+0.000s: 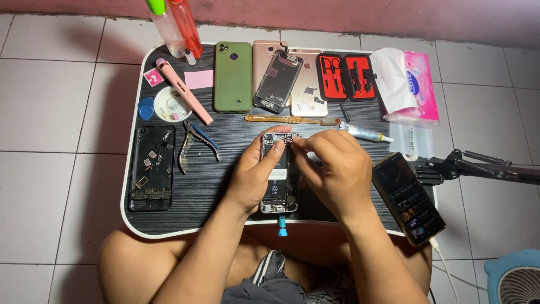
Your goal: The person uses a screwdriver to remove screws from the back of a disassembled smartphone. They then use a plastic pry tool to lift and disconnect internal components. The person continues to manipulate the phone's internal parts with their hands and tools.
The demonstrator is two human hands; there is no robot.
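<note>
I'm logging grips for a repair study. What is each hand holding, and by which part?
The left hand grips the opened phone by its left edge. The right hand pinches something small at the phone's top end; what it is cannot be told.

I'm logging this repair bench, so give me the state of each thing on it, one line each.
Opened phone: back up, insides exposed, gripped by left hand; right hand pinches at its top edge.
Black phone frame: lying open, gutted.
Green phone: face down, closed.
Tool case: open.
Screen assembly: detached, resting on the pink phone.
Phone at right: screen lit, cable plugged in.
Pliers: lying unused.
</note>
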